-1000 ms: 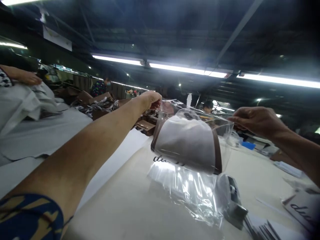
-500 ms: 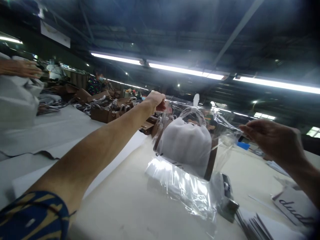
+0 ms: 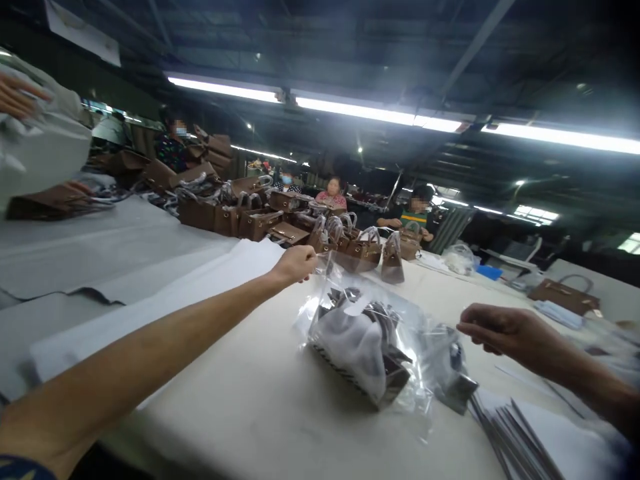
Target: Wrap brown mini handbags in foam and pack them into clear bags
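Note:
A brown handbag wrapped in white paper or cloth (image 3: pixel 350 343) sits inside a clear plastic bag (image 3: pixel 395 300) on the pale table. My left hand (image 3: pixel 297 264) is closed in a pinch on the top left edge of the plastic bag, arm stretched out. To the right of the plastic bag is my right hand (image 3: pixel 493 328), its fingers curled and pressed together; whether any film lies in them I cannot make out. Between the plastic bag and that hand lies a small dark item in clear film (image 3: pixel 453 367).
Several brown handbags (image 3: pixel 290 233) with wrapped handles stand along the table's far side. White sheets (image 3: pixel 230 273) lie at the left. Thin flat pieces (image 3: pixel 520 433) are stacked front right. Co-workers sit across the table; another person's hand (image 3: pixel 20 97) is at the far left.
The handbag in its plastic bag has come down from above the table onto it. Both my hands have lowered, and the view has shifted so the far handbags show more.

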The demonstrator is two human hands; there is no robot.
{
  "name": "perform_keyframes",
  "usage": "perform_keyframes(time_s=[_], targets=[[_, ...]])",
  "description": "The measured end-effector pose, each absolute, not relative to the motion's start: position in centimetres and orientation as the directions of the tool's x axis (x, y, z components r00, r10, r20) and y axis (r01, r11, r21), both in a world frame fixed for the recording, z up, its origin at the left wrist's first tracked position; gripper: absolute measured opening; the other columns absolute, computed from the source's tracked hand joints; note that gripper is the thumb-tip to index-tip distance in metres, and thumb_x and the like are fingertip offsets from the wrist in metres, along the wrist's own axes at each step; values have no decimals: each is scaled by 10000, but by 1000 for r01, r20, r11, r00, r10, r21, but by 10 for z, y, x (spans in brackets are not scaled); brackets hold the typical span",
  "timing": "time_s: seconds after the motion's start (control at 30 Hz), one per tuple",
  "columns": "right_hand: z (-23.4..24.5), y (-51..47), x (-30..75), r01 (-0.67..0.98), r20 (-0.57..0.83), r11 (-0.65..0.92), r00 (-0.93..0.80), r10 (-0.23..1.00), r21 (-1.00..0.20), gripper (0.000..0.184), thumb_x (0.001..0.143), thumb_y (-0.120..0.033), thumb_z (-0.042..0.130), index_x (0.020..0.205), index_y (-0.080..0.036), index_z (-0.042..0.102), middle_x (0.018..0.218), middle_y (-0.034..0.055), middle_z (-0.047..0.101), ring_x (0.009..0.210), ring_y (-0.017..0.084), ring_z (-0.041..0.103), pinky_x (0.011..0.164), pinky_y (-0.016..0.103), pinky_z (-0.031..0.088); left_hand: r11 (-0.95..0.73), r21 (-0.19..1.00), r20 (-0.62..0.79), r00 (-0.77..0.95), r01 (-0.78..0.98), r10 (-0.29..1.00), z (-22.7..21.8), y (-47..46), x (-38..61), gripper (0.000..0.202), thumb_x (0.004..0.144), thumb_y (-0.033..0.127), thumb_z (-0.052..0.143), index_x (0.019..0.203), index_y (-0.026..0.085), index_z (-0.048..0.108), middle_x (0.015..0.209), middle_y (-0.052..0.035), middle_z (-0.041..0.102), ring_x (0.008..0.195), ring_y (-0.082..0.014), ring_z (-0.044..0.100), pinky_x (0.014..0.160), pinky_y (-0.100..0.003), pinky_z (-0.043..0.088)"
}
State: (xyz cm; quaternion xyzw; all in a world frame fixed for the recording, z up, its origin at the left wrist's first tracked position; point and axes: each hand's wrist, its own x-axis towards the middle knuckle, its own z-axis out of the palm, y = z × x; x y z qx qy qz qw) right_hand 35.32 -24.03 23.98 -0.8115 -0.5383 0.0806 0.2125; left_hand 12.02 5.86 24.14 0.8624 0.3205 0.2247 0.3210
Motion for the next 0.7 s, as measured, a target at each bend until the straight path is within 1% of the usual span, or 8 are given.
perform_keyframes(time_s=[0.1,0.13,0.2,0.3,0.37,0.5,0.6,0.7], targets=[[251,-258,353,811,221,-329,476,851,-483,436,785,-530,531,1028,-169,543,649,5,587,552,127,548,541,230,449,-804,557,421,763,211,491,243,38,107,446,781,399,526,1161,172,472,1238,-100,498,1174,-242,437,1024,-413,308],[251,-267,357,809,294,-338,512,807,-482,480,785,-537,525,1092,-168,518,673,7,599,567,131,557,559,240,458,-921,381,494,825,78,274,242,31,104,560,766,461,529,1235,174,419,1297,-105,451,1225,-263,378,1065,-449,220],[239,-293,369,789,356,-454,599,717,-414,513,807,-541,482,1167,-175,476,758,18,624,632,141,580,619,260,474,-979,153,436,898,-137,-57,235,22,96,597,781,500,492,1297,231,356,1304,-76,461,1212,-259,406,1090,-485,109],[187,-346,382,621,213,-768,781,587,-155,519,840,-525,411,1210,-164,457,1015,74,619,903,186,589,821,300,452,-924,1,428,835,-381,-344,215,15,82,762,719,638,471,1359,279,263,1272,-61,505,1164,-253,468,1110,-450,103],[140,-381,383,497,117,-866,865,488,-55,612,804,-521,466,1213,-65,468,1162,178,546,1074,280,515,931,376,388,-906,-28,465,796,-423,-387,199,9,73,881,637,711,488,1372,289,244,1273,-65,505,1181,-282,452,1112,-472,92],[62,-417,384,307,35,-951,951,309,39,718,846,-496,368,1263,90,352,1240,307,425,1169,357,418,918,446,380,-970,8,440,872,-242,-214,174,-5,76,799,636,584,584,1334,283,338,1334,-56,434,1235,-297,388,1111,-482,61],[42,-422,394,260,-28,-963,966,259,72,611,864,-482,333,1198,11,470,1145,252,533,1084,331,503,867,423,412,-978,-20,417,887,-208,-197,172,-5,100,585,692,458,571,1231,248,479,1313,-58,463,1222,-277,406,1107,-472,64],[45,-424,405,259,-68,-962,965,253,87,526,860,-527,322,1095,-129,574,999,160,630,954,296,585,784,388,443,-984,-73,415,893,-160,-176,187,3,134,489,751,418,518,1186,195,504,1244,-94,529,1155,-279,469,1065,-512,131]])
